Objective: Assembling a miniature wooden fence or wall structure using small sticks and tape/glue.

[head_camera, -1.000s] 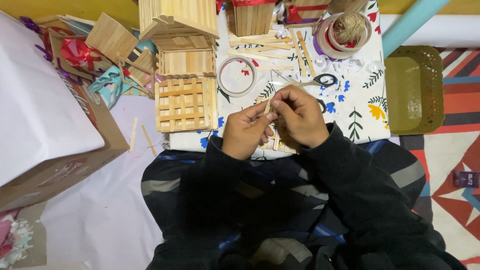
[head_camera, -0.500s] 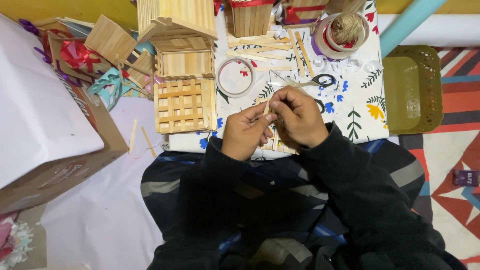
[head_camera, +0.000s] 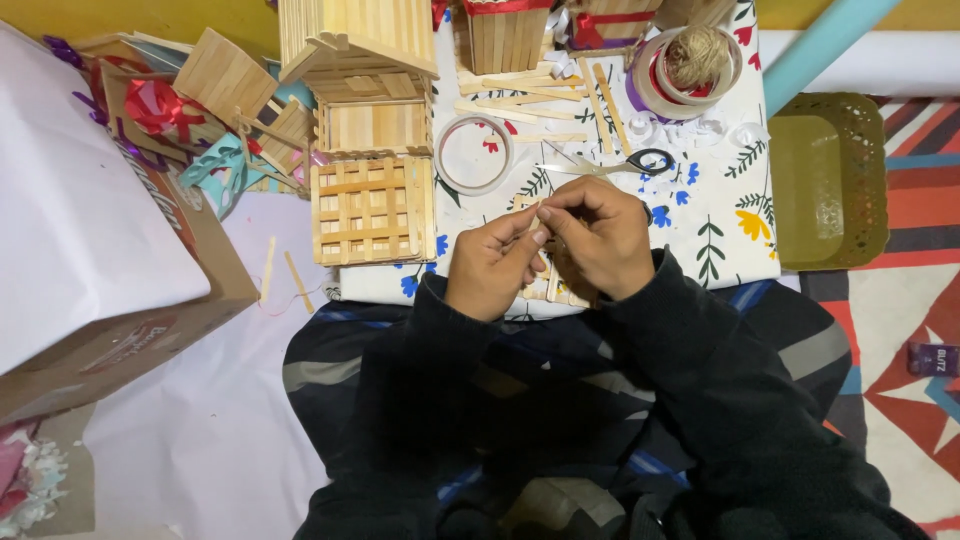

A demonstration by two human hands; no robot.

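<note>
Hands barely shifted since earlier frame. Left hand (head_camera: 493, 268) and right hand (head_camera: 597, 238) pinched thin wooden stick (head_camera: 532, 215) above floral cloth (head_camera: 720, 215). Stick likely light, stiff, snappable; hold near ends.

My left hand (head_camera: 493, 268) and right hand (head_camera: 600, 238) meet at the fingertips, both pinched closed, knuckles up. Both forearms, in dark sleeves, angle inward from my lap; wrists slightly bent, thumbs pressed against forefingers.
</note>
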